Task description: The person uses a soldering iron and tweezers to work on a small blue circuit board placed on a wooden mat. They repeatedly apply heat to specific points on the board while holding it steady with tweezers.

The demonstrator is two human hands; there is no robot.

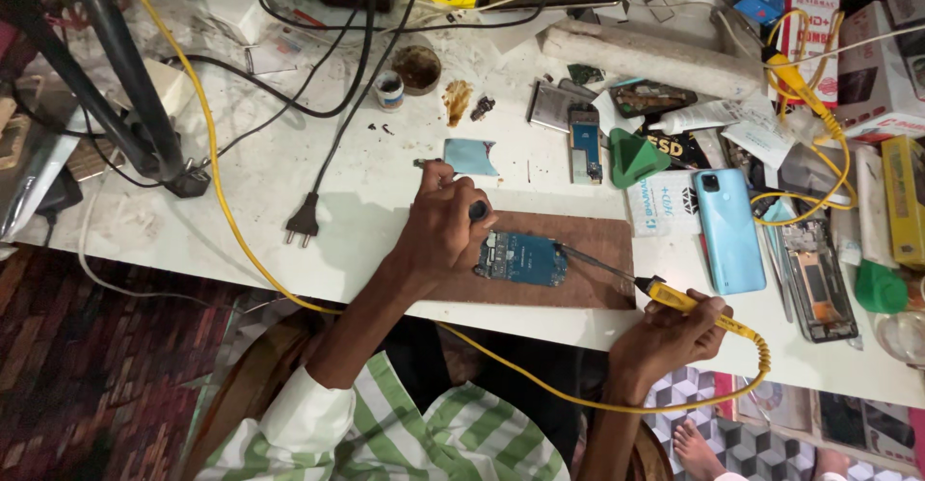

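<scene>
I see blue circuit board (521,258) on brown mat (597,250). Soldering iron (674,298) yellow, cord yellow too. My sleeve (385,423) green-white striped. Phone (727,228) light blue. Table (241,192) white, stained. Plug (302,222) black. Floor tiles (694,394) grey-white cube pattern.

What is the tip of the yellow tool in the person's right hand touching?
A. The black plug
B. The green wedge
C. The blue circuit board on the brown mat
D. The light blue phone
C: the right hand holds the yellow soldering iron, its metal tip reaching the blue circuit board on the brown mat.
</scene>
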